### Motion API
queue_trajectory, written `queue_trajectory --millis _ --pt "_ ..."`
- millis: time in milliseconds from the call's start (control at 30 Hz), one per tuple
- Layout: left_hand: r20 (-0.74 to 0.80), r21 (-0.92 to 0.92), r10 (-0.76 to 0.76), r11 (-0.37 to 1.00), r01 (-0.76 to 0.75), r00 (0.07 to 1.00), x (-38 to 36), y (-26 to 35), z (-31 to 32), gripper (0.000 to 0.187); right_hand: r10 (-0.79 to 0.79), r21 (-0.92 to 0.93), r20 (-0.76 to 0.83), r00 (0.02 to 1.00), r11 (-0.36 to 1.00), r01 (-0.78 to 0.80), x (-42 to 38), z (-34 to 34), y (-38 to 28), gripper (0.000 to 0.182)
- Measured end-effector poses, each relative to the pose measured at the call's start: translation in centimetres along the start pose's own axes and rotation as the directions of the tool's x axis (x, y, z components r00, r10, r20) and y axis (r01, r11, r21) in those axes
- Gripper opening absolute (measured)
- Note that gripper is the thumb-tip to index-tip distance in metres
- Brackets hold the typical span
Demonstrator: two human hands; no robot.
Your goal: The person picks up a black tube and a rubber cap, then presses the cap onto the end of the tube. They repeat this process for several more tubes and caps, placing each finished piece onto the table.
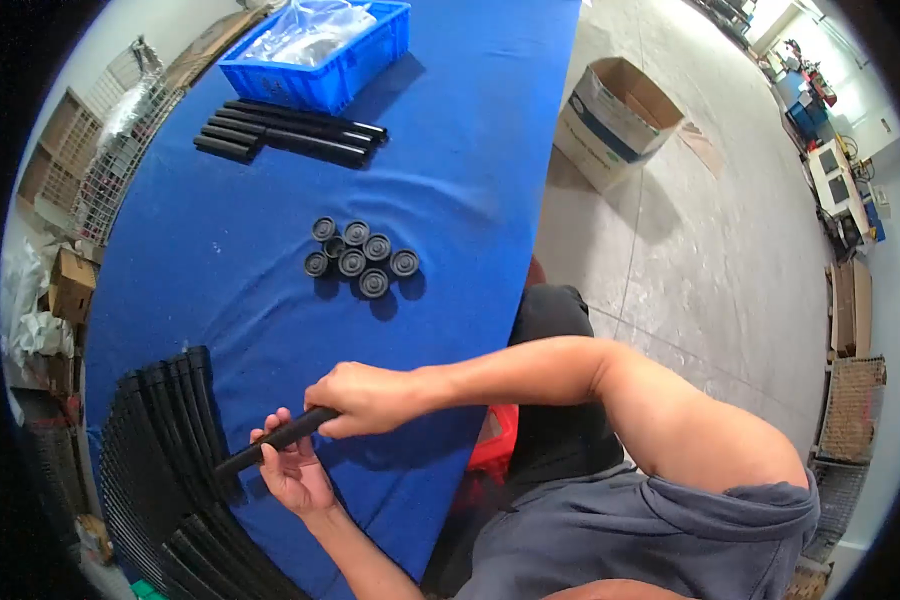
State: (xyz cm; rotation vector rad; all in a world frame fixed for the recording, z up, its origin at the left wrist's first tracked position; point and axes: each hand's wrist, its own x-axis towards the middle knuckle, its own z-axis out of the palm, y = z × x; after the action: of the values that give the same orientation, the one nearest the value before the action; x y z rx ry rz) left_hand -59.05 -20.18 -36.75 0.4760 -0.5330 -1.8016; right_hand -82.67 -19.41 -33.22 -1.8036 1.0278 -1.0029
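A short black tube (262,450) is held slantwise above the blue-covered table, near its lower left part. My right hand (360,400) wraps around the tube's upper right end and covers that tip. Palm up, my left hand (295,472) grips the tube's middle between thumb and fingers. The tube's lower left end points toward a fanned row of long black tubes (165,430) lying beside my hands. Farther up the table sits a cluster of several round black caps (352,262), with ringed faces on most of them.
More black tubes (290,135) lie below a blue crate (320,88) with clear plastic bags in it. An open cardboard box (620,125) stands on the grey floor right of the table (470,130). Something red (495,440) shows beside my leg. Wire racks (120,150) line the left side.
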Motion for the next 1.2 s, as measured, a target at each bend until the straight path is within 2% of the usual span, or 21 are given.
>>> queue_trajectory --millis 33,133,167,267,300,400,467,500,533,567,600,733,900,1100,1133,1167,1200 --pt "-0.042 -0.004 -0.014 1.000 0.014 0.999 -0.1 0.2 -0.3 0.023 -0.082 -0.091 -0.036 0.996 0.993 0.078 -0.3 0.7 0.4 0.028" --pt "0.042 -0.037 -0.002 0.999 0.004 0.999 0.1 0.2 -1.8 0.023 -0.010 -0.022 0.072 0.997 1.000 0.011 -0.1 -0.2 -0.4 0.029" --pt "0.052 -0.062 0.003 0.998 0.000 0.999 0.1 0.2 -1.5 0.023 0.315 0.245 0.317 0.895 0.884 -0.398 0.4 -2.7 -3.3 0.031" --pt "0.051 -0.108 0.020 0.994 -0.014 0.998 0.0 -0.1 -0.5 0.023 0.376 0.456 0.374 0.848 0.722 -0.521 0.7 -1.6 -1.5 0.034" --pt "0.032 -0.105 0.023 0.994 -0.019 0.999 0.0 -0.2 -0.4 0.023 0.391 0.403 0.326 0.861 0.766 -0.501 0.6 -1.8 -1.8 0.027" --pt "-0.017 -0.081 -0.008 0.997 0.006 1.000 0.0 0.0 -0.9 0.024 0.239 0.136 0.232 0.943 0.952 -0.275 0.9 -1.4 -1.3 0.028" --pt "-0.020 -0.065 -0.012 0.998 0.011 1.000 -0.1 0.2 -1.2 0.025 -0.042 -0.025 0.067 0.997 0.999 0.044 1.1 -0.5 -0.1 0.028" --pt "-0.007 -0.058 -0.004 0.998 0.003 1.000 0.0 0.1 -1.2 0.025 -0.195 -0.124 0.003 0.981 0.973 0.194 1.2 -0.3 0.3 0.028" --pt "0.005 -0.052 0.003 0.999 -0.003 1.000 0.1 0.1 -1.3 0.025 0.011 0.040 0.091 0.996 0.999 -0.015 0.9 -0.3 0.7 0.030" --pt "0.017 -0.050 0.007 0.999 -0.006 1.000 0.1 0.0 -1.1 0.025 0.200 0.180 0.208 0.957 0.954 -0.238 1.0 -1.8 -1.2 0.031" --pt "0.028 -0.047 0.009 0.999 -0.008 1.000 0.0 0.0 -0.7 0.025 0.355 0.286 0.346 0.869 0.842 -0.458 0.9 -2.6 -2.3 0.032" --pt "0.006 -0.036 0.011 0.999 -0.010 1.000 -0.1 -0.1 0.0 0.025 0.351 0.265 0.306 0.885 0.861 -0.433 0.8 -2.1 -1.9 0.031" --pt "0.078 -0.067 0.026 0.998 -0.020 0.997 0.0 -0.3 -1.0 0.025 0.343 0.218 0.302 0.890 0.884 -0.414 0.7 -2.4 -2.3 0.031" --pt "0.063 -0.066 0.012 0.998 -0.008 0.998 -0.1 -0.3 -0.1 0.025 0.281 0.170 0.276 0.919 0.927 -0.334 0.7 -2.3 -1.9 0.031" --pt "0.046 -0.059 0.006 0.998 -0.003 0.999 -0.1 -0.3 0.2 0.025 0.106 0.048 0.133 0.985 0.992 -0.114 0.6 -1.5 -0.9 0.032" --pt "0.052 -0.061 0.002 0.998 0.002 0.999 -0.1 -0.2 -0.1 0.025 -0.096 -0.102 0.017 0.995 0.990 0.097 0.8 -0.8 -0.5 0.032" --pt "0.057 -0.062 -0.001 0.998 0.005 0.998 -0.1 -0.1 -0.8 0.025 -0.311 -0.269 -0.066 0.948 0.920 0.283 0.8 -0.3 0.0 0.032"
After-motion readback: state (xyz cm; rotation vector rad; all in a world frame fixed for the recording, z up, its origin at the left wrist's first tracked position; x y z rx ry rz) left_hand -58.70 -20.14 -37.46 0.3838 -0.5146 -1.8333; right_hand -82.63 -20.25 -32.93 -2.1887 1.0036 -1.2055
